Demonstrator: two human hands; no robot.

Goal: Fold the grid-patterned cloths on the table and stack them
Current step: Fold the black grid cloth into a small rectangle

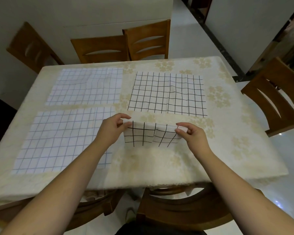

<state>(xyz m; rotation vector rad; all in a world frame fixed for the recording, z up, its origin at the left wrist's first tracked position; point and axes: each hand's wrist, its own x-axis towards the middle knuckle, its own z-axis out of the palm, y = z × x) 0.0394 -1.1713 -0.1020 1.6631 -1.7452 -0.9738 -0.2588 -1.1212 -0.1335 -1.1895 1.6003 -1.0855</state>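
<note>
The table, under a cream tablecloth with a pale flower print (176, 160), has its near edge running just above the person's forearms and its right edge falling away to a pale glossy floor. Three white cloths lie spread flat on it: a blue-lined grid cloth at the far left (87, 87), a second blue-lined grid cloth at the near left (61, 141), and a black-lined grid cloth at the far right (168, 94). Narrow strips of bare tablecloth separate them. The near-right part of the table, in front of the hands and out toward the right edge, is open tablecloth.

Wooden chairs stand round the table: two at the far side (124, 46), one at the far left corner (31, 46), one at the right (275, 97), and one tucked under the near edge (180, 206).

A smaller folded white cloth with a black grid (151, 134) sits between the near-left cloth and the open area, just this side of the far-right cloth. Both arms reach forward from the near edge. The left hand (112, 128) pinches the cloth's upper left corner, thumb under, fingers curled over the top. The right hand (192, 134) pinches the upper right corner between thumb and fingertips. The top edge is raised, while the lower part hangs toward the tablecloth.
</note>
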